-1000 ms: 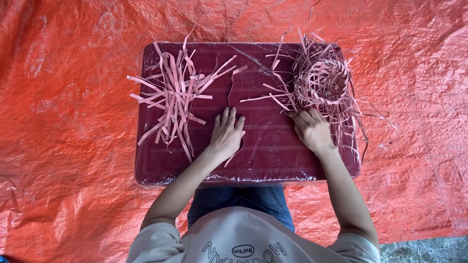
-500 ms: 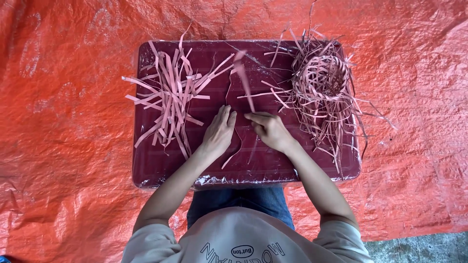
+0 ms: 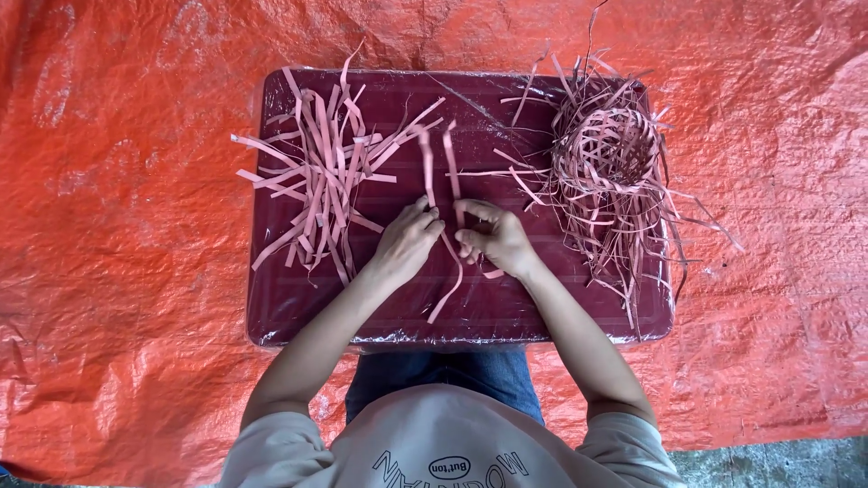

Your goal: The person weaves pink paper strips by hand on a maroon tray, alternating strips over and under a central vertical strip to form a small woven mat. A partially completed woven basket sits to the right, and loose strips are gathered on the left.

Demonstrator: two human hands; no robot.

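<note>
Two thin pink flat weaving strips (image 3: 440, 172), papery or plastic by the look, lie near the middle of the dark maroon rectangular desk (image 3: 298, 307), running from the hands up toward its far edge, their tails curling down toward the near edge. Left hand (image 3: 407, 242) has fingers curled, pinching the left strip at mid-length. Right hand (image 3: 493, 239) is likewise closed on the right strip, thumb and forefinger meeting just beside the left hand. Loose pile of pink strips (image 3: 321, 176) sits on the left part of the desk, well apart from the half-woven pink round basket (image 3: 606, 149) at the desk's far right corner, its unwoven ends trailing over the right edge. Orange plastic tarpaulin (image 3: 117, 226) lies all round the desk. Judgement on handling: strips look very light, limp along their length, springy enough to hold a curve; likely slick on the glossy desk top and prone to creasing or twisting if bent hard. Best held flat between fingertip pads near the crossing point, not at the floppy free ends.
</note>
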